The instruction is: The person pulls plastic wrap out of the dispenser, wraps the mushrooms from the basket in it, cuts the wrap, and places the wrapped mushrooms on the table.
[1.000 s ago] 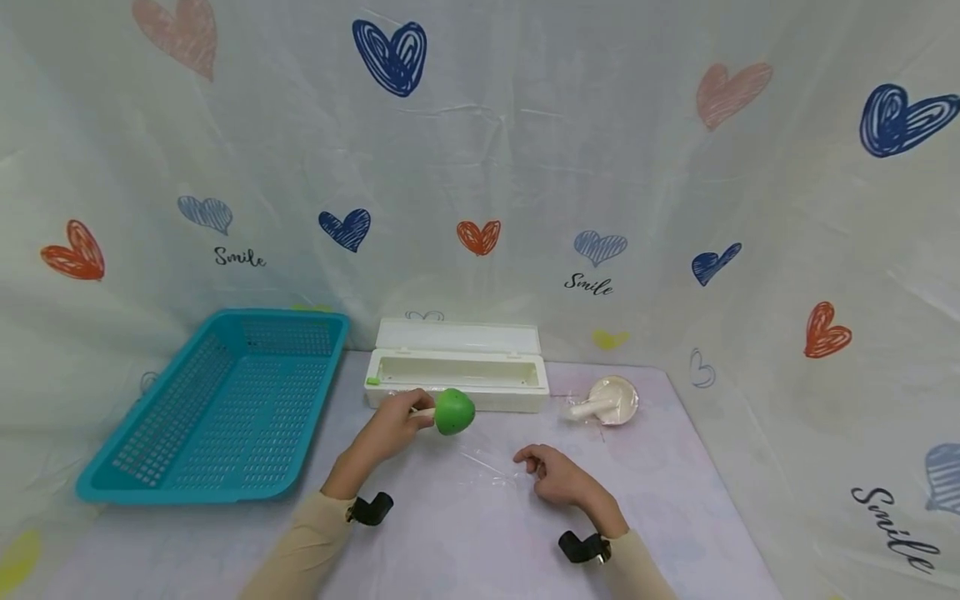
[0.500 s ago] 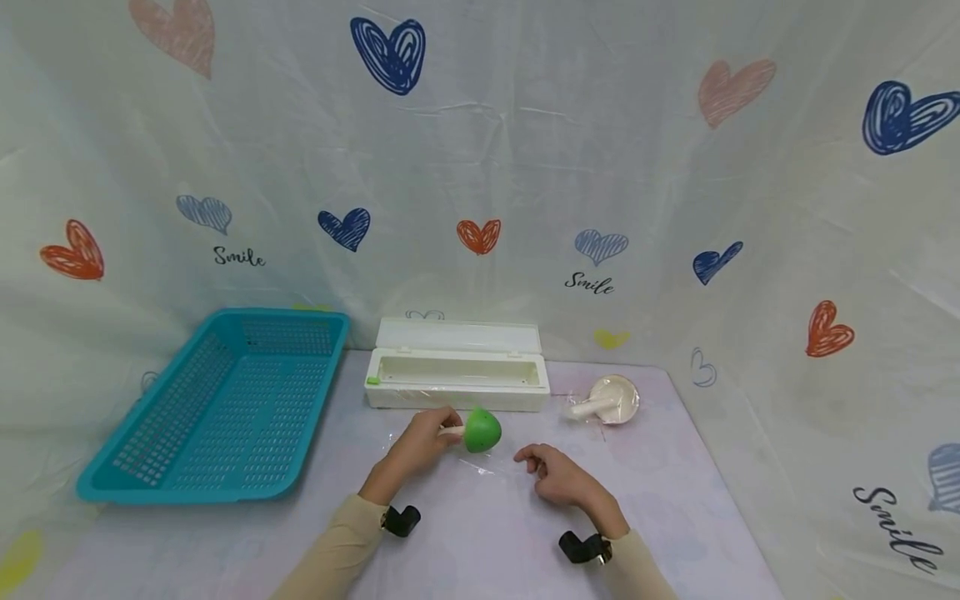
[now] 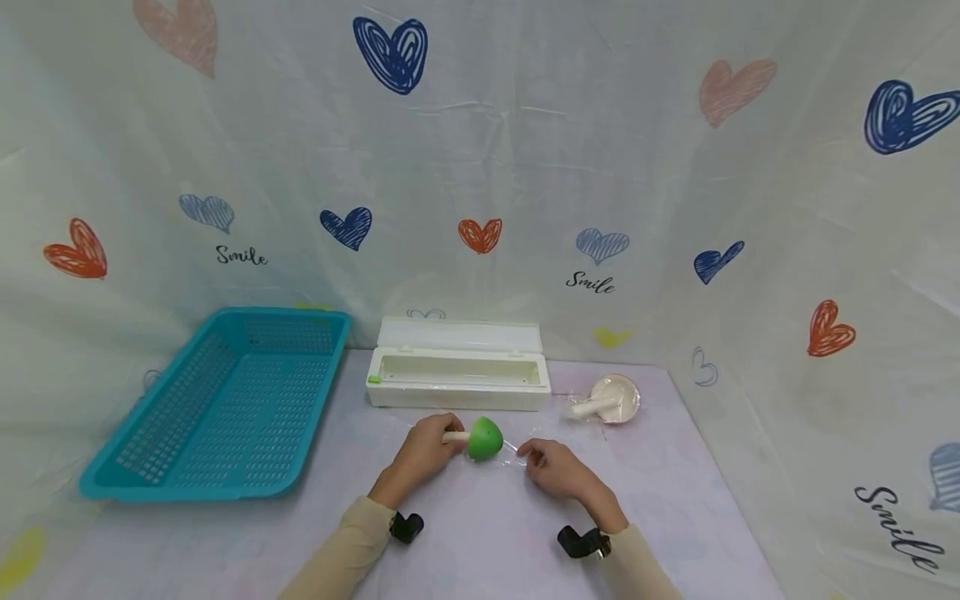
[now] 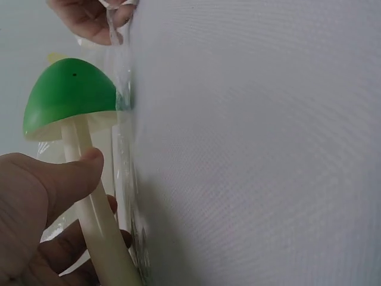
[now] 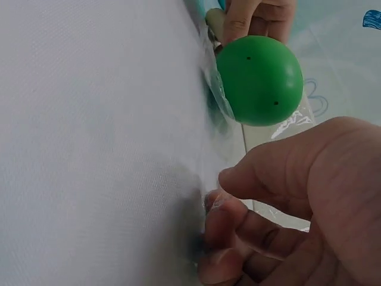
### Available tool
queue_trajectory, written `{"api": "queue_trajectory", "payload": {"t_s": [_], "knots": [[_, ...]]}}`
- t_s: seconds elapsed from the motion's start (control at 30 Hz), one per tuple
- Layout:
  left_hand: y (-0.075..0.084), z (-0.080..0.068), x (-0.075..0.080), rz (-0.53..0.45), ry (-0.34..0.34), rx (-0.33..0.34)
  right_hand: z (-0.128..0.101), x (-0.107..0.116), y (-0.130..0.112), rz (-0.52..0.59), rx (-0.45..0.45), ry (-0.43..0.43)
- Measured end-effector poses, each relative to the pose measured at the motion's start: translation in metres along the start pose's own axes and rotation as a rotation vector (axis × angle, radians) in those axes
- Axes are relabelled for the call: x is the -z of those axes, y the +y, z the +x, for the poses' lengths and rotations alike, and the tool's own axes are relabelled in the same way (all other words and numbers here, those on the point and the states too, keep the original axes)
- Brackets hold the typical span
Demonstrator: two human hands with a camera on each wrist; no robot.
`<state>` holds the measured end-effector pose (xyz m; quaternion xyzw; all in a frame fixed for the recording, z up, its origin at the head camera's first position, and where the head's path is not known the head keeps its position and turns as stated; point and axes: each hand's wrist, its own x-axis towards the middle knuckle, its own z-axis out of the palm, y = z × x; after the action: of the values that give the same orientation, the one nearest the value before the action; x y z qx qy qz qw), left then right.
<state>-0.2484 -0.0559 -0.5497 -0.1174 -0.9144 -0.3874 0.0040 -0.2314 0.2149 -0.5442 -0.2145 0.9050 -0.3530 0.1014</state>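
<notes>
My left hand [image 3: 429, 450] holds the pale stem of a green-capped toy mushroom [image 3: 484, 439], thumb on one side and fingers on the other, as the left wrist view shows. The mushroom lies sideways, cap toward the right, on or just over a sheet of clear cling film [image 4: 124, 155] spread on the table. My right hand [image 3: 558, 468] is to the right of the cap. It pinches a crumpled edge of the film [image 5: 217, 199] between thumb and fingers. The cap [image 5: 262, 80] shows small dark holes.
Behind the hands stands an open white cling film box [image 3: 459, 396], lid raised. A cream toy mushroom [image 3: 617, 398] wrapped in clear film lies at the right rear. A blue plastic basket [image 3: 258, 417] stands at the left. A heart-print curtain [image 3: 480, 150] backs the table.
My left hand has moved the mushroom right and slightly toward me, down to the film. My right fingers have closed on the film's edge and lifted it slightly.
</notes>
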Motion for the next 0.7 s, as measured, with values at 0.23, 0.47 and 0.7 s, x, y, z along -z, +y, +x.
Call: {"api": "queue_trajectory", "payload": {"t_s": [0.23, 0.47, 0.7], "knots": [[-0.004, -0.008, 0.001, 0.1, 0.023, -0.029, 0.005, -0.006, 0.001, -0.005, -0.019, 0.072], [-0.014, -0.02, 0.015, 0.218, 0.023, 0.017, -0.002, -0.008, 0.003, -0.037, -0.062, 0.141], [-0.026, -0.025, 0.028, 0.227, -0.028, 0.087, -0.007, -0.005, 0.006, -0.016, -0.097, 0.107]]}}
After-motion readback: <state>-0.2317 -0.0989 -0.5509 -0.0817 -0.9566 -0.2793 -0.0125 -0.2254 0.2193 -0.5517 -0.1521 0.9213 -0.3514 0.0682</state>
